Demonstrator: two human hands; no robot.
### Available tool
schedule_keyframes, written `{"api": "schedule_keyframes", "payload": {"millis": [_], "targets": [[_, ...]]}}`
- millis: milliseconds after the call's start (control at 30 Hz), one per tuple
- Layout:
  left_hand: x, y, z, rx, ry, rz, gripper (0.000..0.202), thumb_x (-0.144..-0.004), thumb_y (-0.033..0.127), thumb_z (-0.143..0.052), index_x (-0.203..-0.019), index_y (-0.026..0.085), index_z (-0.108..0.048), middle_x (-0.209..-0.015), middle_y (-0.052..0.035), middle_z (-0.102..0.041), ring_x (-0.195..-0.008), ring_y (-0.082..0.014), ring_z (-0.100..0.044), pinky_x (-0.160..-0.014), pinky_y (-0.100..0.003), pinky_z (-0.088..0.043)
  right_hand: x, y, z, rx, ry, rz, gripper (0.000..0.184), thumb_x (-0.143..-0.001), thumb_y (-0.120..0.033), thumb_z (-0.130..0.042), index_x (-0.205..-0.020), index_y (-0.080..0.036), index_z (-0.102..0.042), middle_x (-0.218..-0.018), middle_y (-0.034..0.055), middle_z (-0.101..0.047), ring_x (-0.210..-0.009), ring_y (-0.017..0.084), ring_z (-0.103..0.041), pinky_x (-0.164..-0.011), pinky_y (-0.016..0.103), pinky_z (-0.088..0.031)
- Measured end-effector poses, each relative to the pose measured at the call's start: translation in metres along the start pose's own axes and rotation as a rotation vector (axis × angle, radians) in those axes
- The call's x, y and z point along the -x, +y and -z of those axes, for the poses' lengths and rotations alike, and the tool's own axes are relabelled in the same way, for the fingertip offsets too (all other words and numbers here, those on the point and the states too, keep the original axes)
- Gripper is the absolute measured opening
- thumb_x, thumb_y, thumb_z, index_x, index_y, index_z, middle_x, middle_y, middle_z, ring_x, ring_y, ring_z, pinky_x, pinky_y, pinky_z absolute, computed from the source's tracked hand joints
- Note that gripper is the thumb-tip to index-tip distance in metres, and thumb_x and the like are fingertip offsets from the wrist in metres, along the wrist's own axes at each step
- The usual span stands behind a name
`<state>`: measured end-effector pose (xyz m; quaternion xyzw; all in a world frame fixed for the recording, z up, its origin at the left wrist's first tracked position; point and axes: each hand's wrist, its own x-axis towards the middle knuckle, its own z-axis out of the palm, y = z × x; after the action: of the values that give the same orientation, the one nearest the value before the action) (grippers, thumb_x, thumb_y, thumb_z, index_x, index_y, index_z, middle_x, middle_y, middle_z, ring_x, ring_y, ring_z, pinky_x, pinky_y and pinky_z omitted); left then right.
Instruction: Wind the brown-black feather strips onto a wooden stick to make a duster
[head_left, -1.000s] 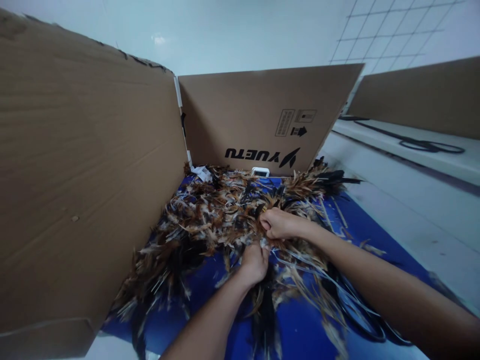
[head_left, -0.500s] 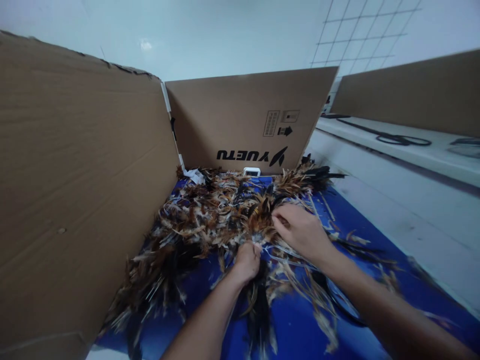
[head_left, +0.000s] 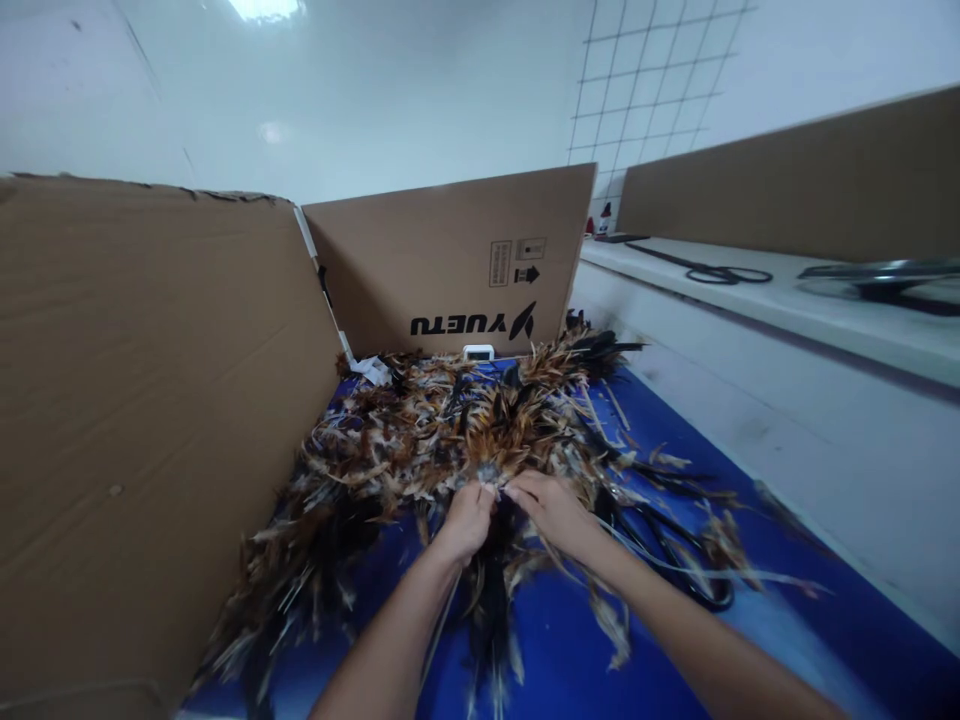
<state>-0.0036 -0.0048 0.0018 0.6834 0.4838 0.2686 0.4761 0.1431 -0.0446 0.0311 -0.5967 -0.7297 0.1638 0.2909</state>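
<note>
My left hand (head_left: 469, 518) is closed around the base of a feather bundle (head_left: 504, 432), whose brown and black plumes fan away from me. Touching that same base, my right hand (head_left: 553, 508) has its thumb and finger pinched together on what looks like a thin white string (head_left: 712, 574). The string trails out to the right past the wrist. What lies between the fingertips is mostly hidden. Loose dark feathers (head_left: 491, 610) lie on the blue surface beneath both hands.
Loose feathers (head_left: 375, 440) cover much of the blue tabletop (head_left: 577, 650). Black-handled scissors (head_left: 701, 590) rest right of my forearm. Cardboard panels (head_left: 165, 420) wall off the left and back. A small white device (head_left: 478, 352) stands at the back; more scissors (head_left: 720, 273) lie on the white ledge.
My right hand has come down and left from the plumes to meet my left hand at the bundle's base. The white string now stretches farther right. The camera view has shifted.
</note>
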Motion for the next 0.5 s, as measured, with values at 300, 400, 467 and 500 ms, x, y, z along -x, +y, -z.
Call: {"api": "schedule_keyframes", "payload": {"millis": [300, 400, 467, 500], "targets": [[0.009, 0.019, -0.004, -0.291, 0.058, -0.112, 0.033, -0.089, 0.027, -0.028, -0.081, 0.012, -0.056, -0.081, -0.0105, -0.062, -0.076, -0.0178, -0.056, -0.071, -0.028, -0.04, 0.003, 0.001, -0.012, -0.464, 0.147, -0.255, 0.019, -0.073, -0.029, -0.049, -0.063, -0.016, -0.059, -0.059, -0.0007, -0.058, -0.059, 0.014, -0.051, -0.058, 0.024, -0.037], [0.014, 0.026, -0.006, -0.395, 0.096, -0.066, 0.029, -0.09, 0.025, -0.029, -0.091, 0.011, -0.055, -0.088, -0.0148, -0.064, -0.08, -0.0197, -0.059, -0.074, -0.029, -0.041, 0.005, -0.002, -0.018, -0.522, 0.21, -0.266, 0.02, -0.073, -0.031, -0.051, -0.064, -0.015, -0.06, -0.059, -0.0003, -0.058, -0.057, 0.014, -0.051, -0.057, 0.024, -0.038], [0.018, 0.029, -0.009, -0.428, 0.116, -0.045, 0.028, -0.09, 0.026, -0.032, -0.095, 0.011, -0.054, -0.088, -0.0154, -0.064, -0.081, -0.0203, -0.06, -0.074, -0.029, -0.042, 0.007, -0.004, -0.02, -0.523, 0.244, -0.252, 0.023, -0.075, -0.034, -0.051, -0.062, -0.016, -0.059, -0.056, -0.0011, -0.055, -0.054, 0.013, -0.048, -0.053, 0.023, -0.035], [0.02, 0.03, -0.01, -0.446, 0.125, -0.041, 0.027, -0.09, 0.025, -0.032, -0.096, 0.011, -0.054, -0.089, -0.0158, -0.064, -0.082, -0.0206, -0.06, -0.075, -0.03, -0.042, 0.008, -0.004, -0.021, -0.514, 0.257, -0.243, 0.025, -0.076, -0.035, -0.051, -0.061, -0.016, -0.058, -0.054, -0.0018, -0.053, -0.052, 0.012, -0.046, -0.051, 0.023, -0.034]]}}
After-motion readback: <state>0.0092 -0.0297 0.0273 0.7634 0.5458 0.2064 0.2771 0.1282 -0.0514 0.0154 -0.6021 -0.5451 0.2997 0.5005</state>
